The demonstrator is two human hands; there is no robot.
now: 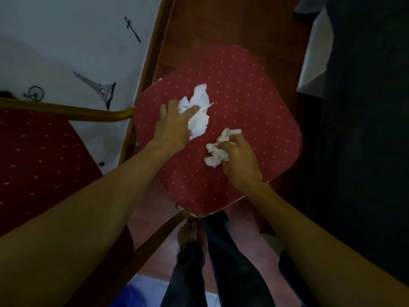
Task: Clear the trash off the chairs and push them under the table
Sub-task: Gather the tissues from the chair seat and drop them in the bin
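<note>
Two crumpled white paper wads lay on the red, white-dotted cushioned chair seat point(243, 89): the larger wad point(199, 116) left of the seat's centre, its long axis running from far side to near side, and the smaller wad point(218, 149) near the seat's middle, slanting. The left hand point(172, 127) curled its fingers into the larger wad, and the right hand point(239, 158) clutched the smaller wad. A second dark red chair point(39, 156) stood left of the seat.

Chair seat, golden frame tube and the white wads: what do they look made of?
Chair seat: woven upholstery fabric, matte red with small pale dots, probably padded given its rounded edges.
Golden frame tube: likely metal with glossy gold finish; it shows bright highlights.
Larger wad and smaller wad: thin tissue or paper napkin, matte white, crumpled into soft folds.
</note>
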